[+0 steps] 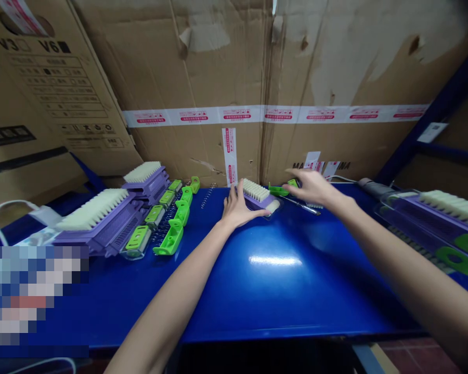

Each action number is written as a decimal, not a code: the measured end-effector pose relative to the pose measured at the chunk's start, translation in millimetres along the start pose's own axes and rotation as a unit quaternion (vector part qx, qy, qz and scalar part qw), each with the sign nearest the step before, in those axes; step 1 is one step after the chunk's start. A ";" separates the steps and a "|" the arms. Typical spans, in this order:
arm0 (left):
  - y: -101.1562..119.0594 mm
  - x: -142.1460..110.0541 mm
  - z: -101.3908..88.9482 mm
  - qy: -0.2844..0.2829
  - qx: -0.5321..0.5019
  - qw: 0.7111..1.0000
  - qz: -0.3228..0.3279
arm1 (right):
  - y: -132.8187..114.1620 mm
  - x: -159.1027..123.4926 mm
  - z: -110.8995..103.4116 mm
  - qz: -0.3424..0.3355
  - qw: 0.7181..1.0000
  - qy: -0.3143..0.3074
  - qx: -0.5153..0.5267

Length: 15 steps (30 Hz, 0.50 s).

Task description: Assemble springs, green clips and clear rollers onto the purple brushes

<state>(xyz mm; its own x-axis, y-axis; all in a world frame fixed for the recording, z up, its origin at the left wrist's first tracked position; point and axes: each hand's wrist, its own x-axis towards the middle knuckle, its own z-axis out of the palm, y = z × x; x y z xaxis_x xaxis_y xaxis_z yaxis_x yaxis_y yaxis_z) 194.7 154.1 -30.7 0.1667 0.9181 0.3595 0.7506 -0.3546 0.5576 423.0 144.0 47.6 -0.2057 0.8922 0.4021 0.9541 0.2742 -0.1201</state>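
- L hand (pixel 236 209): thumb & fingers spread round purple plastic brush w/ cream bristles (pixel 257 193), mid-table, nr cardboard wall
- R hand (pixel 310 187): fingers apart, at bright-green plastic piece (pixel 278 190); can't tell if gripped
- Thin silver metal tool (pixel 306 206) below R hand, on blue table (pixel 265 291)
- Green plastic holders (pixel 175 228) in row, left

On the cardboard box (pixel 42 78) at your left you can read "V3" beside an empty square and "V6" beside a filled one; the cardboard behind your counter (pixel 257 296) shows a partly covered "MA" and "NA".
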 end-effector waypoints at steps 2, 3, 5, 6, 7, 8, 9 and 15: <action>-2.4 1.7 0.2 0.016 -0.018 1.000 -0.009 | -22.7 -7.1 11.7 -0.075 0.996 -0.033 0.032; -3.5 2.5 -0.6 0.024 -0.028 0.999 -0.016 | -30.9 -9.7 18.2 -0.078 0.995 -0.046 0.047; -5.0 3.6 -3.1 0.037 -0.054 0.997 -0.033 | -39.9 -12.9 30.3 -0.072 0.991 -0.077 0.077; -5.4 4.1 -4.4 0.041 -0.070 0.996 -0.043 | -41.4 -13.8 35.1 -0.067 0.990 -0.087 0.087; -5.5 4.4 -5.4 0.043 -0.085 0.994 -0.052 | -41.6 -14.4 38.8 -0.061 0.989 -0.094 0.093; -5.2 4.8 -6.0 0.045 -0.100 0.992 -0.059 | -41.4 -15.0 41.5 -0.056 0.989 -0.094 0.096; -4.6 5.3 -6.2 0.047 -0.115 0.990 -0.064 | -41.4 -15.9 43.1 -0.052 0.990 -0.088 0.096; -0.8 14.2 -4.5 0.115 -0.254 0.949 -0.145 | -56.2 -32.1 42.7 -0.135 0.989 0.047 -0.039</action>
<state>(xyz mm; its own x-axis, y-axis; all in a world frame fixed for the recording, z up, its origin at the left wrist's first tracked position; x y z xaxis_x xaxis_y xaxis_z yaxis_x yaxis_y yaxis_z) 193.5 166.6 -22.7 -0.1871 0.9481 0.2571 0.3282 -0.1863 0.9260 366.7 115.3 2.7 -0.4372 0.7517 0.4937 0.8819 0.4659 0.0717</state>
